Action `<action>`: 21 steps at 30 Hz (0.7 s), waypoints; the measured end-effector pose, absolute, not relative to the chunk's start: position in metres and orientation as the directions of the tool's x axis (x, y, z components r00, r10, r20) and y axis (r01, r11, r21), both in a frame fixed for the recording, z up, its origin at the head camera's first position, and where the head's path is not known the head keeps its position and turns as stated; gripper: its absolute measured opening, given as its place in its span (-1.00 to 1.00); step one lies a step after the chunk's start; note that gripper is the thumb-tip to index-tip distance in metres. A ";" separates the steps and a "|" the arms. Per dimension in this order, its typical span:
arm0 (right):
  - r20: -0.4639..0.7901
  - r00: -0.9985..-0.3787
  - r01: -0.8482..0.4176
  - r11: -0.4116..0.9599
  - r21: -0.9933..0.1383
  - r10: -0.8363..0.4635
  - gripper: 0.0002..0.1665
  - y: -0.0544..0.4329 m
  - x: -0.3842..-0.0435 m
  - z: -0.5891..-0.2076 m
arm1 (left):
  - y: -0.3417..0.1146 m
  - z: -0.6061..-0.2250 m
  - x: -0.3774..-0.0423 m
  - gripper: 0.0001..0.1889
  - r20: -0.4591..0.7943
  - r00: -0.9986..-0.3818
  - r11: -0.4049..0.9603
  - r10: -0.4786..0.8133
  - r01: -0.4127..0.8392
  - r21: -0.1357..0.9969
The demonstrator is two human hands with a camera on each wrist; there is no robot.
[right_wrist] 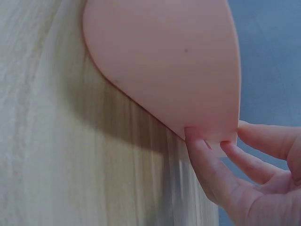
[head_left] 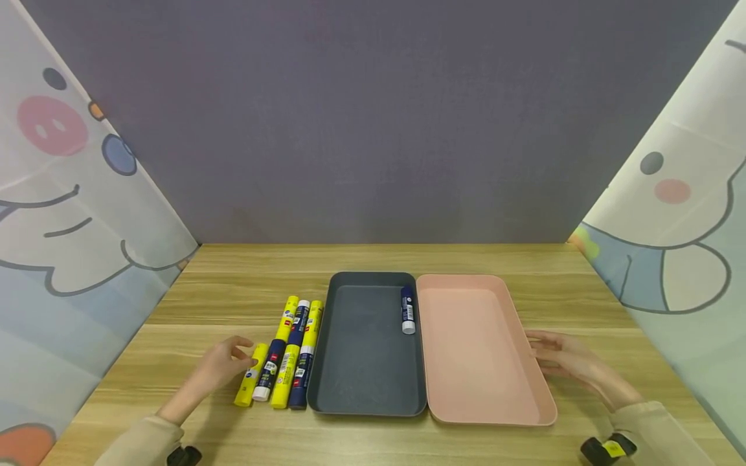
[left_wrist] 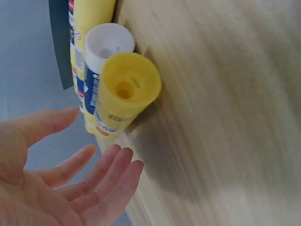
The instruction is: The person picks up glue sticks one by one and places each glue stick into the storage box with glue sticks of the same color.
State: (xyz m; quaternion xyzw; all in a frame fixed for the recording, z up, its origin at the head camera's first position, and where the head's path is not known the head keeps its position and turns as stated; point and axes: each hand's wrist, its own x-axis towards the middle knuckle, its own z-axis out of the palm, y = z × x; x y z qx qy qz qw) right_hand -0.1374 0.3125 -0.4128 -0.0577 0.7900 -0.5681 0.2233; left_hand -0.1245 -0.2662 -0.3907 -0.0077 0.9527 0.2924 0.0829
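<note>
In the head view, my left hand hovers just left of the nearest yellow glue stick. Its fingers are spread and loosely bent, with a gap to the glue stick in the left wrist view. Right of it lie navy glue sticks and more yellow glue sticks, side by side in two rows. A navy glue stick with a white end lies inside the dark grey tray. At the pink tray's right side, my right hand touches the outer wall and rim with extended fingertips.
The two trays stand side by side on the wooden table. A dark grey panel rises behind the table. Cartoon-printed cloths border the table on both sides.
</note>
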 end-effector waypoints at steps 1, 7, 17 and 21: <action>-0.291 -0.894 0.167 0.349 -0.922 -0.341 -0.28 0.312 -0.137 -0.413 | -0.266 -0.392 -0.124 -0.59 -0.165 -0.986 0.830 0.033 -0.065 0.554; -0.290 -0.892 0.163 0.352 -0.922 -0.346 -0.28 0.312 -0.138 -0.412 | -0.267 -0.396 -0.124 -0.56 -0.183 -0.983 0.841 0.023 -0.080 0.535; -0.295 -0.890 0.167 0.352 -0.921 -0.349 -0.28 0.311 -0.138 -0.412 | -0.267 -0.403 -0.124 -0.53 -0.213 -0.977 0.844 -0.001 -0.115 0.525; -0.298 -0.884 0.175 0.335 -0.926 -0.361 -0.28 0.312 -0.138 -0.412 | -0.265 -0.405 -0.123 -0.50 -0.230 -0.973 0.829 -0.013 -0.139 0.541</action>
